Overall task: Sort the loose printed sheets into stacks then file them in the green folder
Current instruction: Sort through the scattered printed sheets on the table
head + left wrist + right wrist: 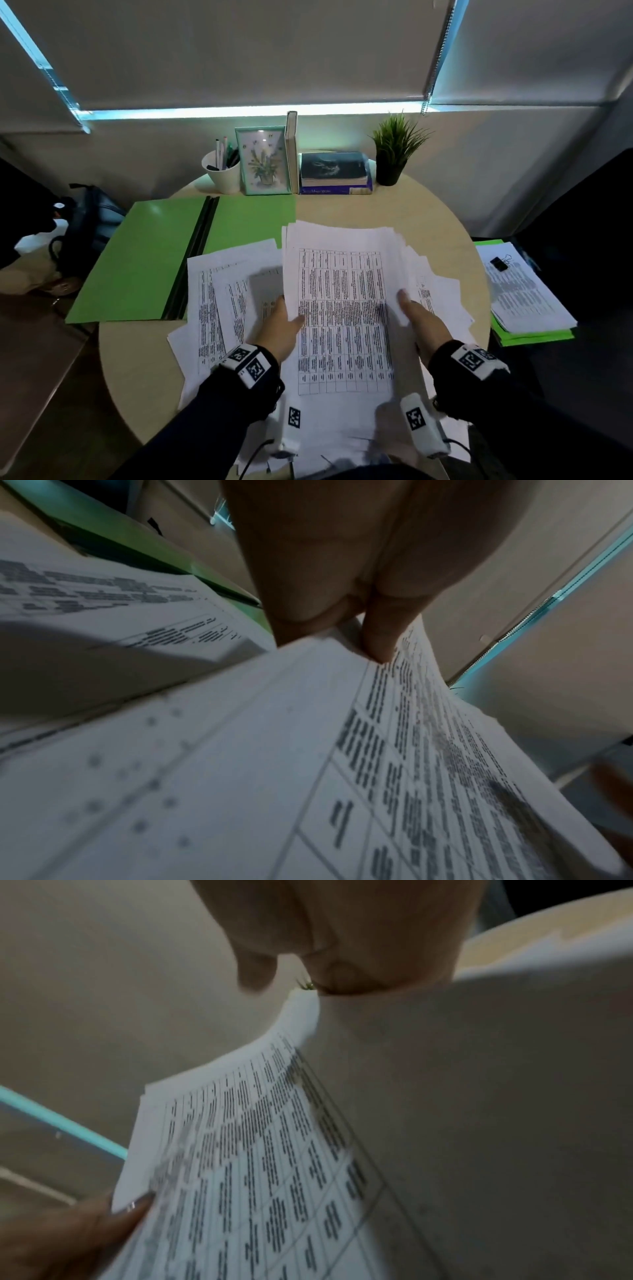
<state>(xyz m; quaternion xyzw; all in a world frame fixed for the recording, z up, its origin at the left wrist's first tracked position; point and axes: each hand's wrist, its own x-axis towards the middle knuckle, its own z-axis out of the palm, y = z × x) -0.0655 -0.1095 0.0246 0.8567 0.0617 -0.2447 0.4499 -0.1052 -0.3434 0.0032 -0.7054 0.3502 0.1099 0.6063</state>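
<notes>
Above the near edge of the round bench (137, 359), the left hand (279, 330) and right hand (423, 320) pinch the side edges of a sheet stack (342, 308); loose sheets (222, 294) lie beneath, the open green folder (144, 260) behind-left, bare wood beyond

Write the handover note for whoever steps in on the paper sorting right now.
Left hand: grips the left edge of the held bundle of printed sheets, thumb on top.
Right hand: holds the bundle's right edge.
Loose sheets lie fanned on the round table, partly over the green folder, which lies open and holds nothing.
Done: one bundle gathered.
Left: square it, stack the remaining sheets, file all in the folder.
</notes>
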